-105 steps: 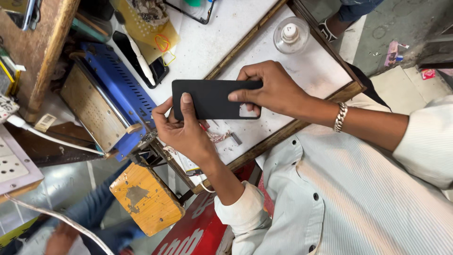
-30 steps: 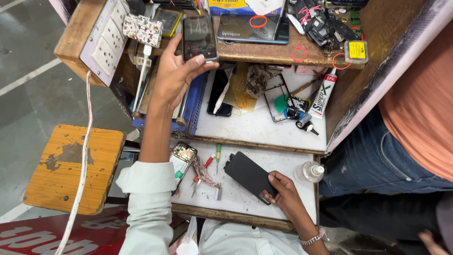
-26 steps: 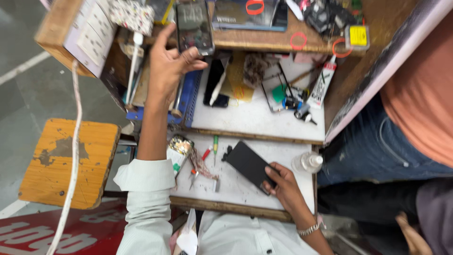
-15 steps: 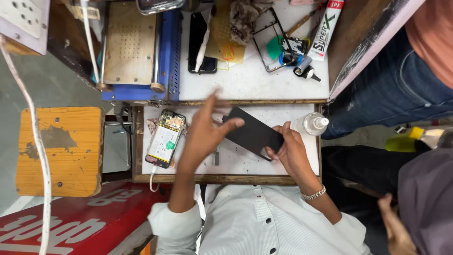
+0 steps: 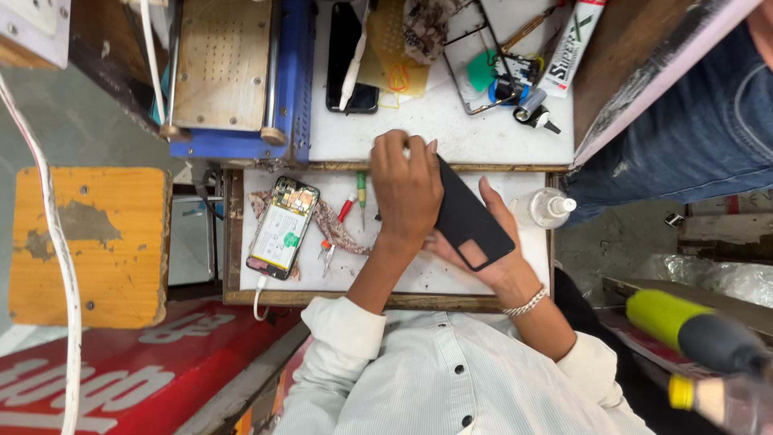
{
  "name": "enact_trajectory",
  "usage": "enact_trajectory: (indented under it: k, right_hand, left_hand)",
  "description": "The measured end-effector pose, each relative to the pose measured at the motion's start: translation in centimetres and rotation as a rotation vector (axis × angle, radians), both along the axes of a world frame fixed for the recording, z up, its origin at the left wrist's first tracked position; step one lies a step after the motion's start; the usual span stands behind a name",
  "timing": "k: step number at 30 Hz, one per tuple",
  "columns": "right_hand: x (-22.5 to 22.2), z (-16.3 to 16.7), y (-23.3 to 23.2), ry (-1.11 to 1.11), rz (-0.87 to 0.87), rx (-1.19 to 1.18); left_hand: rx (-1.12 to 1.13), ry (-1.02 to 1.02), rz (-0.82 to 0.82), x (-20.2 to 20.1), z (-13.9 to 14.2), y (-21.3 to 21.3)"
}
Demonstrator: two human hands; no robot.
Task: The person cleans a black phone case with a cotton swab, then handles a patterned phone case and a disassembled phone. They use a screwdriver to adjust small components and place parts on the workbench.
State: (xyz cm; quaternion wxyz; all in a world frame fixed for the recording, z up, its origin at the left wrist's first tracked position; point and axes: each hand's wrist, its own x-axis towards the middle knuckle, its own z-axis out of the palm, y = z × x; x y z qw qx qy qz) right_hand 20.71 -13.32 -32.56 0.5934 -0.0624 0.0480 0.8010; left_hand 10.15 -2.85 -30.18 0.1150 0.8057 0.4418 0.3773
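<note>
The landmark is the white work tray (image 5: pixel 403 278), a shallow wood-framed board directly in front of the person.

Step in hand: the black phone back cover (image 5: pixel 471 217) is held over the right half of the tray. The right hand (image 5: pixel 491 250) supports it from beneath, fingers closed around its lower edge. The left hand (image 5: pixel 407 189) lies across its upper end, fingers curled down over the rim; whether they pinch the cover or only press on it cannot be told. By appearance, this is a fitting or seating step on the cover.

Next move, as a judgement: it calls for steady support from below and even fingertip pressure along the rim, because a thin shell is likely to flex or slip.

Materials and shapes:
- Back cover: matt black, flat, rectangular with rounded corners and a squarish cut-out near one end; probably plastic.
- Opened phone (image 5: pixel 282 227): on the left half of the tray, its internals and a pale battery exposed, a white cable at its lower end.
- Small screwdrivers (image 5: pixel 348 217): red and green handles, between the opened phone and the left hand.
- Clear bottle (image 5: pixel 543 208): rounded, white-capped, at the right edge of the tray.
- Blue-framed machine (image 5: pixel 233 76): beyond the far left corner of the tray, with a perforated tan plate.
</note>
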Motion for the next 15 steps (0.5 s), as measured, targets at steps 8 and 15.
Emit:
enact_trajectory:
  k: [8,15]
  right_hand:
    - [-0.7,0.7,0.6,-0.428,0.058,-0.073]
    - [-0.1,0.1,2.6,0.137,0.014,0.006]
  left_hand:
    - [-0.087,-0.071,-0.218,3.2,-0.3,-4.4]
    - [-0.396,-0.25,-0.84,3.0,0.8,-10.4]
